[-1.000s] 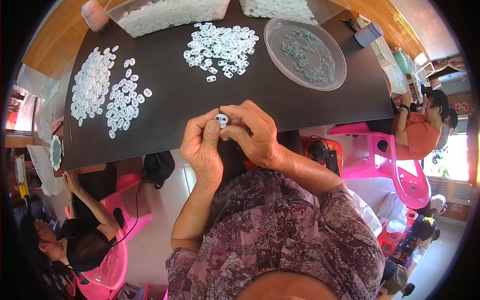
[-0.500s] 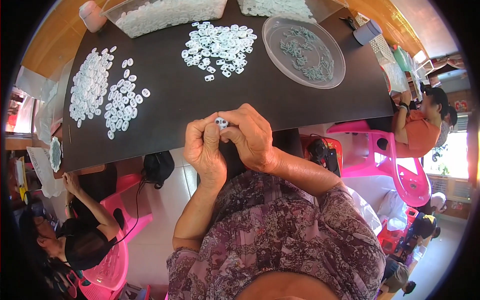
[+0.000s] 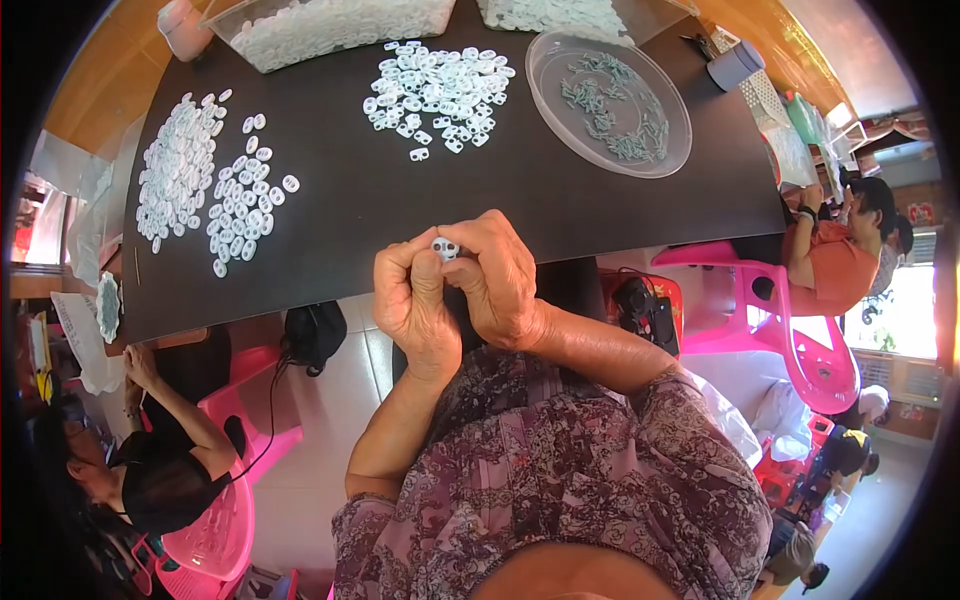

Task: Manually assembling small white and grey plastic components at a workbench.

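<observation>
Near the table's front edge, a small white plastic piece with two dark holes [image 3: 445, 248] is pinched between my hands. My left hand [image 3: 415, 295] is closed, its thumb and forefinger on the piece's left side. My right hand [image 3: 497, 275] is closed too, gripping it from the right. Fingers cover much of its outline. Beyond my hands lies a pile of similar two-holed white pieces [image 3: 440, 90]. To the left are a dense heap of white oval pieces [image 3: 180, 165] and a looser group of white ovals [image 3: 243, 205].
A round clear tray [image 3: 570, 150] of small grey-green parts stands at the right. Clear bins [image 3: 340, 50] of white pieces line the back. A grey cup [image 3: 735, 66] is at the far right. People sit by pink chairs [image 3: 740, 300] on both sides.
Both hands, still pinching the white piece, shift very slightly. My left wrist moves a little to the right, and my right hand a little to the left.
</observation>
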Tool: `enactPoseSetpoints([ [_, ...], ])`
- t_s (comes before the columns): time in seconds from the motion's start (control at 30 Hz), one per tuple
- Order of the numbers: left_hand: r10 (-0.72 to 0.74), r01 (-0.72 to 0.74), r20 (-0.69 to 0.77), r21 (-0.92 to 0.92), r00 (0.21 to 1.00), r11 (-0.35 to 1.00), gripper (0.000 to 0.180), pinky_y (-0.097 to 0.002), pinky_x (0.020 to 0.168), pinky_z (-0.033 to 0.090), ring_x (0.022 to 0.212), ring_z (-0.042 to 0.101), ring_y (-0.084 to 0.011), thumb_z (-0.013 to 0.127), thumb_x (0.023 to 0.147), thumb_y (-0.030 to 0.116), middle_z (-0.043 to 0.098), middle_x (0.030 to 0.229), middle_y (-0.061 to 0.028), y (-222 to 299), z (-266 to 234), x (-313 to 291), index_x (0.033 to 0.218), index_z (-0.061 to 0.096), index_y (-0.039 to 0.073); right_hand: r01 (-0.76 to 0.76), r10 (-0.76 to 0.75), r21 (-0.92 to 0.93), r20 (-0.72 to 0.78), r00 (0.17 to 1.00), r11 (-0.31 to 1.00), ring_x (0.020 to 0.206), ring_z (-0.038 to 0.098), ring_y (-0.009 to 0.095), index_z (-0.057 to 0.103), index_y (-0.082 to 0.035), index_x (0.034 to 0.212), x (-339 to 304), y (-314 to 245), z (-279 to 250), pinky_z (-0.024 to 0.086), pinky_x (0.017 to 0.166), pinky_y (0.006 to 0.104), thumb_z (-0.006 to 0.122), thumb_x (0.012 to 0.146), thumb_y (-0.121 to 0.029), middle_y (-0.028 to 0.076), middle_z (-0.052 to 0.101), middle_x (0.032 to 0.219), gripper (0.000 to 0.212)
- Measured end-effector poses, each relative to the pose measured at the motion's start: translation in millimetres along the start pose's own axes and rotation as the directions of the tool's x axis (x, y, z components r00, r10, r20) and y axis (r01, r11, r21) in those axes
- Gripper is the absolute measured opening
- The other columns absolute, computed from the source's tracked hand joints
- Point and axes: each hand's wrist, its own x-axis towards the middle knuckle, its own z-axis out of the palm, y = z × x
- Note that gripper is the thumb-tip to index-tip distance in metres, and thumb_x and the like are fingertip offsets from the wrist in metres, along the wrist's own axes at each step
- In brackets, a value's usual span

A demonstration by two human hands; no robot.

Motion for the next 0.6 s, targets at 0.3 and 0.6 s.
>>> enactPoseSetpoints([
  [0.3,0.189,-0.190,0.021,0.190,0.982,0.963,0.022,-0.0210,0.060,0.038,0.068,0.043,-0.0090,0.049,0.095,0.017,0.048,0.078,-0.0028,-2.2,1.3,0.4,0.096,0.055,-0.004,0.139,-0.139,-0.001,-0.006,0.990,0.990,0.062,0.052,0.022,0.054,0.006,0.097,3.4,4.1,1.3,0.043,0.053,0.0307,0.058,0.079,0.003,0.014,0.057,0.081,0.019],
  [0.6,0.213,-0.215,0.036,0.253,0.976,0.943,0.020,-0.0214,0.063,0.037,0.071,0.041,-0.0073,0.049,0.095,0.018,0.046,0.078,-0.0005,3.7,5.9,-1.6,0.092,0.055,-0.001,0.153,-0.153,-0.022,0.007,0.988,0.988,0.061,0.053,0.022,0.053,0.005,0.097,-0.2,6.4,-0.3,0.044,0.053,0.0313,0.057,0.080,0.003,0.013,0.057,0.080,0.017],
])
